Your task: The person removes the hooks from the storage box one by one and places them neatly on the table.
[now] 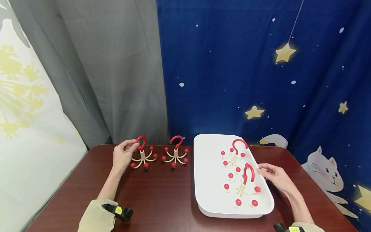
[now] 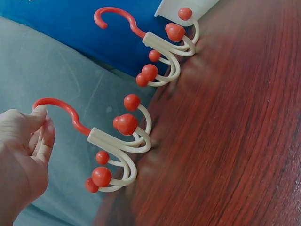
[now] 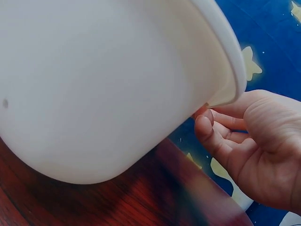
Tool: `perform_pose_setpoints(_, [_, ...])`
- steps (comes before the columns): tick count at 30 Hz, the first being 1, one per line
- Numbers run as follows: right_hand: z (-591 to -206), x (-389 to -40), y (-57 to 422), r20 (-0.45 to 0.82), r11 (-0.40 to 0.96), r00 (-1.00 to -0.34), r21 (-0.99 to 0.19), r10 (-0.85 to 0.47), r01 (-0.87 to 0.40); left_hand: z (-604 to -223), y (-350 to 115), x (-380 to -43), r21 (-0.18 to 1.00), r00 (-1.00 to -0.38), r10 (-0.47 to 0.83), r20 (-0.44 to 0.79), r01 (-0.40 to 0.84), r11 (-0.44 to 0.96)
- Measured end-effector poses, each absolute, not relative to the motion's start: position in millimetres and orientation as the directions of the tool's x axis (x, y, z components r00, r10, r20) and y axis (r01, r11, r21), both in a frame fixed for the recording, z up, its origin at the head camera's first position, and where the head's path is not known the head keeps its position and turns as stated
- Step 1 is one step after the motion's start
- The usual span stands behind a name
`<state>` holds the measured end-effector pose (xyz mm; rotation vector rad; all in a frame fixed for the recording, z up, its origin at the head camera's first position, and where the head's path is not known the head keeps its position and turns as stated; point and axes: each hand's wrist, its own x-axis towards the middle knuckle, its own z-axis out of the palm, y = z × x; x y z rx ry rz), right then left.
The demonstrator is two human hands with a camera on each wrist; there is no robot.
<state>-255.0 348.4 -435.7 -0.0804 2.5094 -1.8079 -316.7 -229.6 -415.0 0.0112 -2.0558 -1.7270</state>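
Note:
My left hand [image 1: 122, 156] pinches the red hook of a claw-shaped hanger [image 1: 142, 154] between thumb and fingers. That hanger stands upright on its curved cream arms, which end in red balls. A second, matching hanger [image 1: 175, 154] stands just to its right; the left wrist view shows both side by side. On the right, my right hand [image 1: 276, 177] grips the rim of a white plastic tray [image 1: 210, 180] at its right edge. Inside the tray are two more such hangers, one toward the back [image 1: 235, 158] and one nearer the front [image 1: 242, 188]. In the right wrist view, the tray's outer side [image 3: 103, 94] hides its contents.
Everything stands on a dark red-brown wooden table [image 1: 162, 193]. Behind the table's far edge hang a grey curtain [image 1: 121, 80] and a blue curtain [image 1: 220, 80] with stars. A pale patterned cloth [image 1: 34, 135] hangs at the left.

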Motion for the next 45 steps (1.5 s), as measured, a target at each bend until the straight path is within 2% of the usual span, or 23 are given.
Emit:
perform_pose_setpoints(5, [-435, -255, 349, -0.013, 0.314, -0.998, -0.949, -0.064, -0.008, -415, -233, -316, 0.928, -0.906, -0.257, 0.336, 0.273, 0.252])
perform_pose_setpoints(12, [-435, -255, 348, -0.025, 0.318, -0.998, -0.948, -0.06, 0.004, -404, -234, -306, 0.95, -0.932, -0.222, 0.285, 0.243, 0.197])
perform_pose_setpoints(26, [-434, -255, 348, -0.026, 0.317, -0.998, -0.948, -0.061, 0.006, -401, -248, -304, 0.934, -0.909, -0.261, 0.325, 0.266, 0.237])
perform_pose_setpoints(35, [-435, -255, 348, -0.019, 0.314, -0.998, -0.949, -0.06, -0.001, -390, -241, -299, 0.931, -0.895, -0.258, 0.365, 0.343, 0.126])
perform_pose_setpoints(45, [-435, -255, 349, -0.018, 0.316, -0.998, -0.949, -0.066, -0.004, -371, -221, -287, 0.902, -0.885, -0.173, 0.432, 0.425, 0.075])
